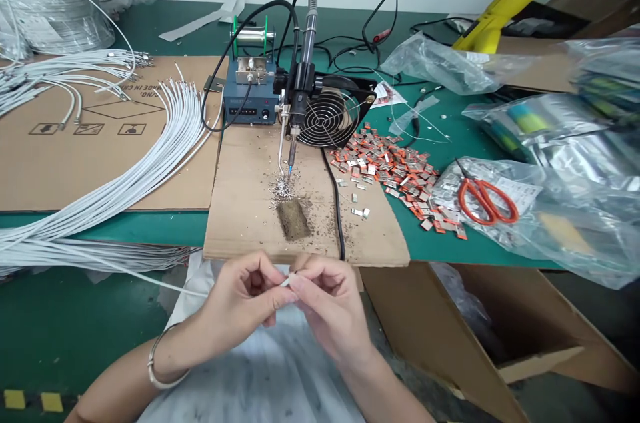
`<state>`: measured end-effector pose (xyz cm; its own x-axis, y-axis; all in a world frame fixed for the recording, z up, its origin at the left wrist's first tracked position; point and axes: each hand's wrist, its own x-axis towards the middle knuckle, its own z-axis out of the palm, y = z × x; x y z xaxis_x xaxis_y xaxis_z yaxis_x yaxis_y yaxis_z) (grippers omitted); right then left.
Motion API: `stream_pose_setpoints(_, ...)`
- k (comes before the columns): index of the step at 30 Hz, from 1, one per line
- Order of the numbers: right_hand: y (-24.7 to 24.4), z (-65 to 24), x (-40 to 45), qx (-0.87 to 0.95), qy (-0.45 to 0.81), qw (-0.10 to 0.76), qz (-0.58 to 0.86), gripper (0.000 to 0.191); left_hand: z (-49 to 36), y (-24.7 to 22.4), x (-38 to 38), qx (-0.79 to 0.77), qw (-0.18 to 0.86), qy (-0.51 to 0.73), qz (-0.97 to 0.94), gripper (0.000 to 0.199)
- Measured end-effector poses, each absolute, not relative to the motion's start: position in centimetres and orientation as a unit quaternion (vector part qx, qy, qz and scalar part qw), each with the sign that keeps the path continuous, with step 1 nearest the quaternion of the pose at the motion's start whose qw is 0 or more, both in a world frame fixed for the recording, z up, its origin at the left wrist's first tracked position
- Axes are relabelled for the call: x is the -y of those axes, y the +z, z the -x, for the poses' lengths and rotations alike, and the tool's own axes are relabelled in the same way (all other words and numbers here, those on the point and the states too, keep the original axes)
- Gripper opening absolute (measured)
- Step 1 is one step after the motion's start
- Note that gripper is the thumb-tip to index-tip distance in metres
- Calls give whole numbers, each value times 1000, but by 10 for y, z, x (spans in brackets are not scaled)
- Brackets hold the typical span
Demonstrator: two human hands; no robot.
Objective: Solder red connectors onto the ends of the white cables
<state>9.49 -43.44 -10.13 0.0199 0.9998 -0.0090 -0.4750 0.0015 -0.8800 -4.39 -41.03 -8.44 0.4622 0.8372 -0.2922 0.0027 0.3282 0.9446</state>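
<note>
My left hand [255, 296] is closed on a white cable [170, 286], whose length trails off to the left toward the bundle. Its pale tip shows between my fingertips, just in front of the table edge. My right hand [325, 303] pinches at that same end, thumb against fingers; whether a small part sits there too is hidden. Beyond my hands, a soldering iron [303, 76] is clamped upright with its tip down over a cardboard sheet [240, 223]. Below the tip lie silvery scraps [281, 188] and a brown pad [293, 220].
A bundle of white cables [165, 143] curves over cardboard on the left. Behind stand a blue soldering station [250, 103], a solder spool [250, 35] and a fan [327, 118]. Orange-and-metal connectors [395, 166] are heaped right, near red-handled scissors [487, 202]. An open carton [450, 330] stands below.
</note>
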Motion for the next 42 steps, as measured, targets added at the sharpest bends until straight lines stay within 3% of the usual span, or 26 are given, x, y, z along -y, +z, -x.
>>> stream_pose_setpoints(3, -104, -88, 437, 304, 634, 625, 339, 30, 43, -80, 410, -418, 704, 308, -483, 55)
stream_pose_setpoints(7, -99, -106, 435, 422, 508, 625, 415, 19, 51, -76, 406, -423, 701, 304, -486, 52)
stream_pose_setpoints(15, -69, -134, 427, 677, 419, 440, 416, 3, 58, -76, 405, -391, 738, 242, -494, 48)
stream_pose_setpoints(18, -65, -136, 424, 708, 403, 409, 411, 8, 59, -75, 405, -389, 740, 225, -500, 46)
stream_pose_setpoints(20, -67, -134, 424, 700, 411, 423, 401, 9, 59, -75, 405, -383, 748, 225, -493, 46)
stream_pose_setpoints(27, -97, -101, 428, 475, 511, 628, 345, 9, 53, -88, 404, -329, 809, 246, -421, 50)
stream_pose_setpoints(32, -104, -104, 423, 453, 534, 644, 307, 6, 56, -87, 400, -326, 803, 246, -434, 50)
stream_pose_setpoints(37, -100, -142, 427, 510, 407, 641, 404, 5, 66, -77, 393, -359, 763, 229, -486, 49)
stream_pose_setpoints(42, -96, -192, 431, 604, 148, 507, 596, 8, 87, -64, 383, -365, 697, 209, -580, 37)
